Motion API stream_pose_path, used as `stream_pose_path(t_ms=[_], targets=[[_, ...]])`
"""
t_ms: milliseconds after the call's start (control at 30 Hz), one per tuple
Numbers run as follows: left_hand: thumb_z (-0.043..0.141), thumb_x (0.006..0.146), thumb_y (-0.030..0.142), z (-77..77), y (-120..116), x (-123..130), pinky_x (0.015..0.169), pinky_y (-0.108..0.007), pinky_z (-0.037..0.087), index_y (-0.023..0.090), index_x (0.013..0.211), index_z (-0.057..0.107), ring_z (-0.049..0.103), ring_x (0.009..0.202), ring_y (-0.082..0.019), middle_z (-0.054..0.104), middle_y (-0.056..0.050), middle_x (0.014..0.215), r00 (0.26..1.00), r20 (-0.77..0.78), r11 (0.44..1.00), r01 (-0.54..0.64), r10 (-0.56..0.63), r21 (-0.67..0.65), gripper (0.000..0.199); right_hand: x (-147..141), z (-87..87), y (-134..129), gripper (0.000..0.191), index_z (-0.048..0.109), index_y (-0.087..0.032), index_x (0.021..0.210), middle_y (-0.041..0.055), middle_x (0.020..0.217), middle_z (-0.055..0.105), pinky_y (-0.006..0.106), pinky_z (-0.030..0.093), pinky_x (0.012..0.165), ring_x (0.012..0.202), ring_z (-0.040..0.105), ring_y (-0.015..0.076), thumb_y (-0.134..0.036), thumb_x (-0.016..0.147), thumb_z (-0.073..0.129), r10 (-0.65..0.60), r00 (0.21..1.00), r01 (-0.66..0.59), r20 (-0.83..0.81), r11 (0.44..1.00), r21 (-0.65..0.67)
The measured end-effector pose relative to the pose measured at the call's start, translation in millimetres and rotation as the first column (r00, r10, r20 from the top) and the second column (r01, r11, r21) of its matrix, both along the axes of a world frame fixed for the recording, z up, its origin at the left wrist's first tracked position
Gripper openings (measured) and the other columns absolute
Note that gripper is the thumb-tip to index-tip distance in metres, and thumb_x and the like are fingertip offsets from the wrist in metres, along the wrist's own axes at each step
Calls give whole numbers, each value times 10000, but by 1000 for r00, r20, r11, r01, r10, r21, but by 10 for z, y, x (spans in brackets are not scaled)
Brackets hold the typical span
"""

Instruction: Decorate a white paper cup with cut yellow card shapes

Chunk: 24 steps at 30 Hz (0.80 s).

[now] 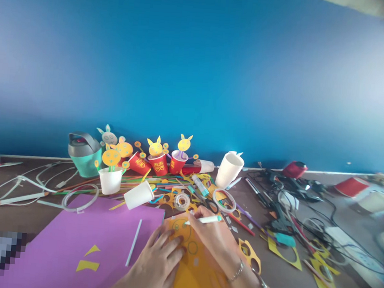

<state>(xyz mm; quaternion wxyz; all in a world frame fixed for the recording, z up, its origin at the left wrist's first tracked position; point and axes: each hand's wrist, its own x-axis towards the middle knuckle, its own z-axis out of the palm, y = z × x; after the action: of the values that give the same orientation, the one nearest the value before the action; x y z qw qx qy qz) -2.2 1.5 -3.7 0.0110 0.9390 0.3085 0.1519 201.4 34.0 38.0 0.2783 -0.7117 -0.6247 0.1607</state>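
My right hand [204, 230] is closed round a white marker with a green end [209, 219], its tip against an orange paper sheet [197, 274]. A round face outline and a smaller circle are drawn on the sheet in dark lines. My left hand [161, 262] lies flat with fingers spread over the sheet's left edge, touching it. Under its left side is a purple sheet [69, 236]. A thin white stick [133, 242] and two small yellow scraps [87, 266] rest on the purple sheet.
Behind stand paper cups with rabbit-like paper figures, such as a white cup [110, 181] and a red cup [159, 164]. A tape roll [182, 201], coloured sticks and cut yellow paper [285, 251] lie around. Tangled cables [294, 206] cover the right; a green-grey flask [84, 154] stands left.
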Motion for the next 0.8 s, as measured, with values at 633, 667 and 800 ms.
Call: stream_pose_path(t_ms=[633,667,800], targets=[[529,823,37,155,-10,18,1110,-571,424,246,1262,588,538,1284,-302,645,-20,1358,1000,-17,997,-9,8,-78,490,-35,238,-79,236,517,-245,652,-67,474,474,245,235,418,421,418,119,-317,877,522,41,999,-38,14,989,-146],[529,822,38,157,-9,18,1108,-576,427,242,1265,587,540,1285,-305,644,-24,1360,1000,-27,997,-8,6,-79,491,-46,277,-82,227,510,-247,648,-69,468,463,250,231,415,411,399,118,-300,868,526,47,999,-44,15,990,-134],[539,837,56,153,-13,14,1099,-583,438,241,1279,581,545,1284,-314,640,-27,1371,998,-58,997,-9,5,-76,481,-94,400,-80,209,469,-243,621,-67,507,455,259,225,432,434,345,115,-218,805,562,43,998,-41,40,997,-70]])
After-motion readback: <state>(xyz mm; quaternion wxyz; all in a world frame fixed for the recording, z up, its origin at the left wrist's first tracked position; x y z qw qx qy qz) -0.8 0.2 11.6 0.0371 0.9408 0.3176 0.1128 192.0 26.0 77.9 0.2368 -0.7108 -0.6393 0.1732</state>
